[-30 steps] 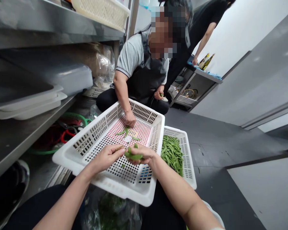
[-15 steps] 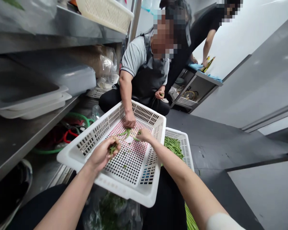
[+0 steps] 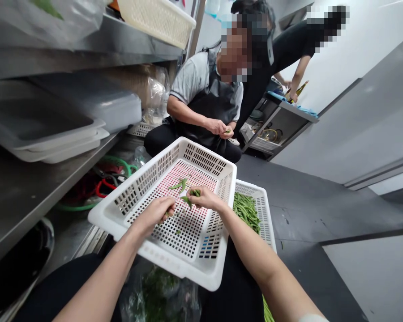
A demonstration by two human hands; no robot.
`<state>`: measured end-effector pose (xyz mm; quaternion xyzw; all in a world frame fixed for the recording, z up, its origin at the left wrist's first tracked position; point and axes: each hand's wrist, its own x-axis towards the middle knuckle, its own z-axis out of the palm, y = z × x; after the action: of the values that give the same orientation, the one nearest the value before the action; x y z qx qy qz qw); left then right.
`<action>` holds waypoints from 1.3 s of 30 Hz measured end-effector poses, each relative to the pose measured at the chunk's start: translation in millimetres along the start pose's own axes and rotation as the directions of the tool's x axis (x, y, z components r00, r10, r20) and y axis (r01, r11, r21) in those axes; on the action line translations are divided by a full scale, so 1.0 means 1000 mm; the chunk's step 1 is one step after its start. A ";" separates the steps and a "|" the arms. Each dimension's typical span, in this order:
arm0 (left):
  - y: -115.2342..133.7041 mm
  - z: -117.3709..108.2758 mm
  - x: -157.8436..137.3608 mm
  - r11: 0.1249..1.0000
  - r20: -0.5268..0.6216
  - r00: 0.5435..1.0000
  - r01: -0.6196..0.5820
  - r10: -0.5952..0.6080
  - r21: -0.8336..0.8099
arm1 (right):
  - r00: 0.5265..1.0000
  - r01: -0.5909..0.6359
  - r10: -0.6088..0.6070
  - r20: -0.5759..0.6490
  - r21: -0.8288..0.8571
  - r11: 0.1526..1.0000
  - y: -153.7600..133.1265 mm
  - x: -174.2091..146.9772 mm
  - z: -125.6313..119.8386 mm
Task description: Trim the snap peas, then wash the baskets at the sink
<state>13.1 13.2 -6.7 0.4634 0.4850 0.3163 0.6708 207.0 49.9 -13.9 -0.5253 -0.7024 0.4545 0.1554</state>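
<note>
In front of me a white perforated basket (image 3: 161,258) rests tilted, with a few pea pods (image 3: 178,184) and small green scraps on its floor. My right hand (image 3: 204,197) is closed over the basket. Pea pods sit in its palm, and one pod (image 3: 187,202) sticks out from the fingertips toward the left. Just left of it, my left hand (image 3: 158,210) is closed, its knuckles up. A bit of green shows under its fingers, mostly hidden. The two hands are a short gap apart.
Across the basket sits a co-worker in a dark apron (image 3: 218,98), both hands (image 3: 221,128) together around something green. Green beans (image 3: 246,210) fill a second basket at right. A plastic bag (image 3: 161,295) of greens lies below. Metal shelving (image 3: 70,179) borders the left. Another person stands behind.
My left hand has turned knuckles up and closed more. My right hand now shows several pods and a pod at its fingertips. The co-worker's hand has left the basket and joined the other.
</note>
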 end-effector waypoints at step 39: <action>-0.003 0.006 -0.001 0.958 0.100 0.980 -0.191 0.173 0.215 | 0.962 0.174 0.102 -0.255 0.854 0.491 -0.015 -0.021 0.026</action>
<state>18.7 8.9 -8.7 0.5908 0.4454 0.3012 0.6016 187.9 18.3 -10.3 -0.4165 -0.3595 0.6665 0.5030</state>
